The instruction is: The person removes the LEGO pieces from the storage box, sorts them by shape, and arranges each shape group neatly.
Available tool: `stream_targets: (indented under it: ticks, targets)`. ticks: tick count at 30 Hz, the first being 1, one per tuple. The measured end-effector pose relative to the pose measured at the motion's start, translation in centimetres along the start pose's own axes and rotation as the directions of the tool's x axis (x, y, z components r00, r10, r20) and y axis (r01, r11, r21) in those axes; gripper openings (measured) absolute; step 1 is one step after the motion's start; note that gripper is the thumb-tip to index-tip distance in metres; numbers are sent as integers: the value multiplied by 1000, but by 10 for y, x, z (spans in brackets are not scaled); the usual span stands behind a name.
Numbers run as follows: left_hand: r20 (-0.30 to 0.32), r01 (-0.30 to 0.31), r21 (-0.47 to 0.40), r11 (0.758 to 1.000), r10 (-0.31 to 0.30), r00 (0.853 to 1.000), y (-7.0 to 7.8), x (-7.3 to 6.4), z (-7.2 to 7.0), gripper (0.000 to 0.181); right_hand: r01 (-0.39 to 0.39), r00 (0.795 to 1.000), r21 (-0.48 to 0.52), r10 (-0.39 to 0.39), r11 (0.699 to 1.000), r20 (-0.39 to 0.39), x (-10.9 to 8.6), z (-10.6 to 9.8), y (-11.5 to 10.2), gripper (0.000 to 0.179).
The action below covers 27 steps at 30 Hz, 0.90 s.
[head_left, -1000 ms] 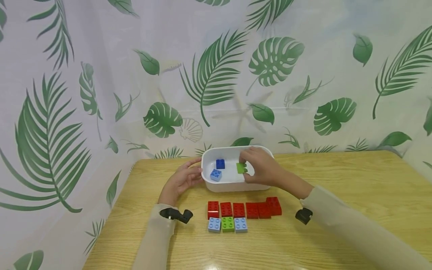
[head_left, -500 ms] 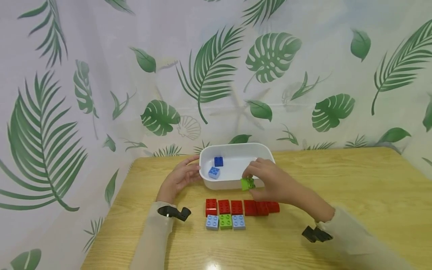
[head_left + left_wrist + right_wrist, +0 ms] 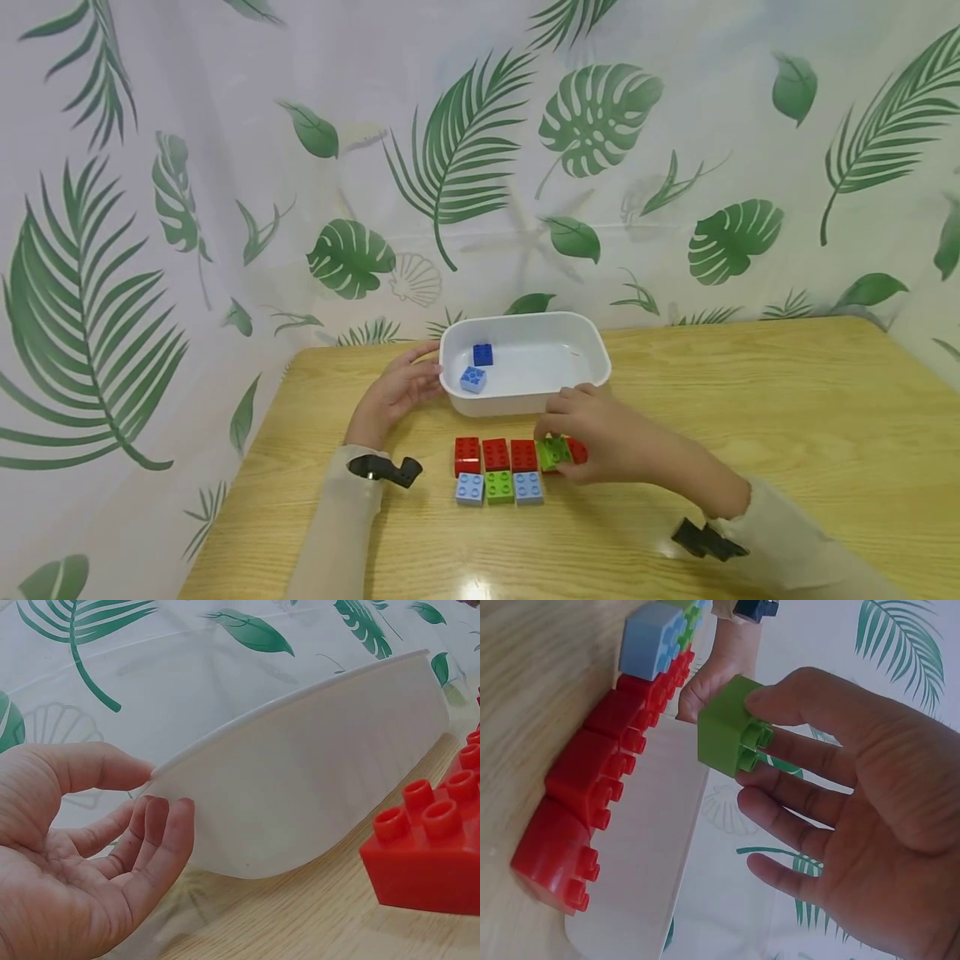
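Observation:
Between thumb and fingertips, my right hand (image 3: 611, 435) pinches a light green toy building brick (image 3: 555, 450) with its studs up. In the head view the brick overlaps the right part of a row of red bricks (image 3: 496, 454), hiding some of them. The right wrist view shows the green brick (image 3: 720, 735) apart from the red row (image 3: 581, 769). My left hand (image 3: 396, 392) holds the left end of a white tub (image 3: 517, 405), one digit at the rim and other fingertips against the outer wall (image 3: 277, 802).
Inside the tub lie a dark blue brick (image 3: 483, 355) and a light blue brick (image 3: 472, 379). Along the red row's near side stand a light blue brick (image 3: 469, 489), a green brick (image 3: 499, 487) and another light blue brick (image 3: 528, 488). A leaf-patterned curtain (image 3: 480, 250) hangs behind the wooden table (image 3: 420, 542).
My right hand has lifted the green brick out of the tub and brought it toward me, over the right part of the red row. The left hand stays at the tub's left end.

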<state>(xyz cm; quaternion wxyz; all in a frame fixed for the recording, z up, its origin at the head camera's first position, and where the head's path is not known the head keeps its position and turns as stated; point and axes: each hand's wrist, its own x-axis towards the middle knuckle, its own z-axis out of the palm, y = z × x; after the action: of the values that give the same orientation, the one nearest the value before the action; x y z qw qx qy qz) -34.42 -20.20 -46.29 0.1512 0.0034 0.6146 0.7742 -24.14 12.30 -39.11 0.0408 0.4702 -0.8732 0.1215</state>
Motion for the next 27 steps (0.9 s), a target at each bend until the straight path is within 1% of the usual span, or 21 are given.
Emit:
stream_targets:
  ticks: [5, 9, 13, 16, 21, 27]
  targets:
    - [-6, -2, -1, 1000, 2, 1000, -1, 0, 0, 59, 55, 998, -39, -54, 998, 10, -3, 7, -3, 27]
    - [-15, 0, 8, 1000, 0, 1000, -2, 0, -1, 59, 104, 994, -92, -103, 990, 22, -5, 13, -4, 27]
    - [-23, 4, 13, 1000, -4, 1000, -1, 0, -1, 59, 86, 994, -96, -78, 992, 81, -5, 16, -7, 29]
    - [-29, 7, 22, 1000, -6, 1000, 0, 0, -2, 60, 65, 992, -101, -54, 993, 111, -4, 18, -9, 29]
    - [-33, 14, 33, 999, -12, 999, 1, -1, -1, 60, 62, 990, -134, -44, 989, 134, -3, 21, -10, 31]
    - [-27, 13, 36, 999, -12, 1000, 0, 1, 1, 60, 45, 989, -135, -24, 990, 149, -4, 22, -10, 34]
